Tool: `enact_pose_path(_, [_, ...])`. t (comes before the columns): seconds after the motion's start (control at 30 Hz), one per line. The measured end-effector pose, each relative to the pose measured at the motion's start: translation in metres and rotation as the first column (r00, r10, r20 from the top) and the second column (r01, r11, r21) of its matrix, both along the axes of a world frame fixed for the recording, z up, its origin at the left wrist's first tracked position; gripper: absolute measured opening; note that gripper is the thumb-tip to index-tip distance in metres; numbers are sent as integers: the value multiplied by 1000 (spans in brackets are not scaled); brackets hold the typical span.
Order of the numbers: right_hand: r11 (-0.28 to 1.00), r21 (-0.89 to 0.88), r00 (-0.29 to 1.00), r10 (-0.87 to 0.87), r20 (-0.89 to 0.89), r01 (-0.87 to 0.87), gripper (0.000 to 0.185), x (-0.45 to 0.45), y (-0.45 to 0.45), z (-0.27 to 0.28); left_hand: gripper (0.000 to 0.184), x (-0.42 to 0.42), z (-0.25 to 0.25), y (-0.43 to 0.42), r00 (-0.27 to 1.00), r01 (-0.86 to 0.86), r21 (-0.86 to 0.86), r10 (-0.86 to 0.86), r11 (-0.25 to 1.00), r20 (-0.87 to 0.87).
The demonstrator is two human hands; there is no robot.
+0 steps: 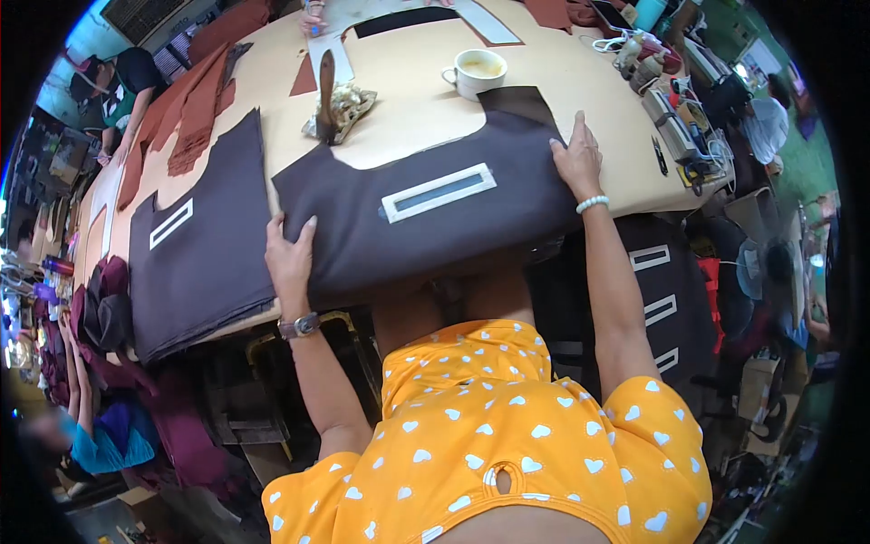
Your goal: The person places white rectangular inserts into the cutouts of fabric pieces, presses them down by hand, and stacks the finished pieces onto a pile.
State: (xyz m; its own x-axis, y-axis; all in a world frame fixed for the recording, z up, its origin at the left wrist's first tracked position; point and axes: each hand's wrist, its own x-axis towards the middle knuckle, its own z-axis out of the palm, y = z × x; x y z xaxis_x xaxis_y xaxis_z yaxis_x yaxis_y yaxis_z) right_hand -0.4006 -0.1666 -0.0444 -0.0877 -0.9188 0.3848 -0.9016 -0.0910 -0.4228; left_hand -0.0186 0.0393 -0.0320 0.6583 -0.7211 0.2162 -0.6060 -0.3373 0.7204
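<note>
A dark brown panel (353,227) of leather-like material lies at the table's near edge, its front part hanging over. On it sits a white rectangular frame (439,191) around a narrow slot. My left hand (290,257) grips the panel's left edge, thumb on top. At the upper right edge, my right hand (580,159) has the same panel between thumb and fingers. Just left of my left hand lies a stack of similar dark panels (204,245), the top one bearing another white frame (171,223).
Behind the panel stand a cup (478,72) with liquid and a brush (326,95) against a crumpled lump (349,109). Rust-brown pieces (186,113) lie far left. A pen-like tool (660,156) and clutter line the right. Co-workers (131,86) are around the table.
</note>
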Motion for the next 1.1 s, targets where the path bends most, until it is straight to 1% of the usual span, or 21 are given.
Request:
enact_pose_path(0.07, [997, 76, 999, -36, 24, 34, 64, -4, -16, 1, 54, 10, -7, 0, 992, 24, -56, -31, 998, -125])
enact_pose_path(0.17, [978, 201, 991, 24, 133, -51, 65, 3, -35, 5, 49, 15, -9, -5, 836, 132, -422, -329, 897, -438])
enact_pose_path(0.2, [964, 244, 981, 58, 184, -103, 65, 6, -40, 4, 49, 14, -5, -7, 852, 213, -404, -372, 890, -368])
enact_pose_path(0.23, [982, 160, 984, 71, 165, -98, 65, 11, -48, -3, 50, 13, 4, -11, 860, 292, -377, -414, 879, -298])
enact_pose_path(0.27, [981, 152, 969, 80, 234, -118, 64, 10, -55, -7, 51, 13, 13, -14, 861, 366, -344, -455, 865, -228])
enact_pose_path(0.37, [983, 127, 915, 70, 396, -131, 65, 15, -54, -8, 53, 25, 38, -18, 833, 424, -187, -463, 886, -304])
enact_pose_path(0.47, [986, 134, 879, 19, 476, -94, 67, 20, -39, 0, 48, 35, 54, -15, 874, 342, -343, -430, 875, -226])
enact_pose_path(0.5, [983, 148, 865, 17, 502, -105, 68, 20, -37, 3, 50, 31, 62, -9, 840, 286, -364, -415, 886, -349])
enact_pose_path(0.6, [950, 205, 781, 59, 622, -236, 71, 11, -25, 14, 52, 22, 69, 8, 884, 296, -323, -386, 899, -262])
enact_pose_path(0.63, [933, 220, 743, 70, 665, -285, 72, 3, -19, 16, 56, 17, 71, 17, 865, 321, -276, -399, 906, -304])
enact_pose_path(0.7, [952, 108, 694, 127, 709, -285, 70, -19, 0, 11, 59, 8, 67, 30, 842, 440, -238, -490, 866, -227])
enact_pose_path(0.73, [962, 52, 675, 150, 723, -269, 69, -33, 14, 9, 60, 6, 60, 36, 745, 464, -254, -529, 849, -406])
enact_pose_path(0.8, [968, -20, 511, 150, 846, -250, 63, -64, 60, 16, 50, -9, 53, 41, 680, 548, -232, -590, 804, -436])
enact_pose_path(0.87, [996, 9, 604, 45, 796, -85, 62, -112, 104, 6, 38, -34, 42, 40, 630, 565, -156, -546, 810, -552])
enact_pose_path(0.9, [994, -106, 514, 88, 854, 6, 61, -143, 119, -16, 30, -54, 38, 33, 608, 577, -197, -578, 793, -545])
enact_pose_path(0.93, [997, -22, 599, -26, 801, 72, 59, -162, 157, 1, 30, -79, 41, 26, 580, 650, -147, -612, 745, -538])
enact_pose_path(0.97, [990, 10, 620, -97, 778, 142, 56, -191, 187, -4, 30, -104, 44, 19, 548, 718, -98, -647, 689, -530])
enact_pose_path(1.0, [977, 42, 634, -170, 754, 211, 53, -221, 216, -8, 32, -128, 39, 12, 443, 801, -135, -729, 584, -522])
enact_pose_path(1.03, [949, 59, 522, -220, 824, 308, 53, -256, 247, -22, 36, -157, 36, 7, 328, 866, -149, -767, 478, -552])
enact_pose_path(1.07, [903, 224, 531, -401, 747, 367, 57, -280, 285, -12, 39, -187, 33, 5, 212, 914, -169, -788, 369, -578])
enact_pose_path(1.1, [888, 245, 515, -431, 741, 389, 60, -313, 321, -20, 43, -215, 27, 2, 45, 962, -195, -816, 191, -576])
